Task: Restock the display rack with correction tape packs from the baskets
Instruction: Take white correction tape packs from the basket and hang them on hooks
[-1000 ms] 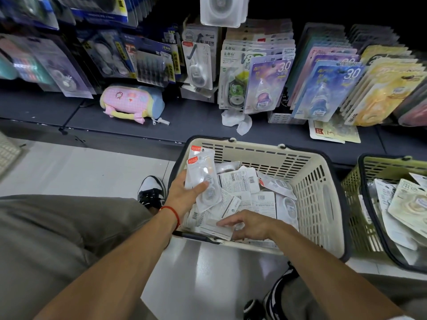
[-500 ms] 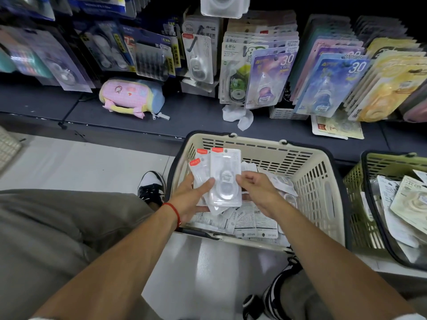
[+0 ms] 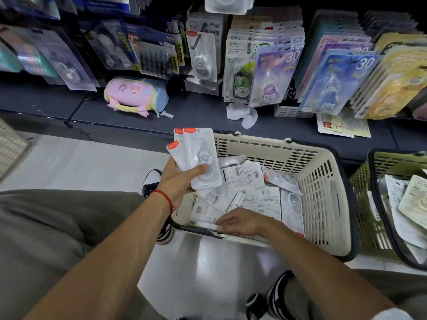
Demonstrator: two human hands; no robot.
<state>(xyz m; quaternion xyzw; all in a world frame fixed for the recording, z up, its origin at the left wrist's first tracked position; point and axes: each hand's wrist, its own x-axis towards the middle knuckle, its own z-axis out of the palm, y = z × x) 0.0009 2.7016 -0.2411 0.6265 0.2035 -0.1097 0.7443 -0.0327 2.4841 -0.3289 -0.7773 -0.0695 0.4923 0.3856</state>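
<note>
My left hand (image 3: 179, 181) grips a fan of three clear correction tape packs (image 3: 199, 155) with red tops, held upright over the left end of the cream basket (image 3: 323, 181). My right hand (image 3: 240, 221) reaches down into the basket's near left corner, fingers on a white pack (image 3: 205, 225) lying there. Several more packs (image 3: 251, 190) lie loose in the basket, most face down with barcodes showing. On the display rack (image 3: 265, 65) behind, rows of packs hang, a matching clear one (image 3: 202, 56) among them.
A green basket (image 3: 367, 204) with more packs stands at the right. On the dark shelf (image 3: 203, 112) lie a pink pencil case (image 3: 136, 94), a crumpled tissue (image 3: 242, 114) and a loose card (image 3: 344, 124). My knees and shoes flank the white floor (image 3: 80, 162).
My right hand added a pack to the left hand's stack, then let go and dropped back into the basket's near corner. The left hand lifted its packs slightly.
</note>
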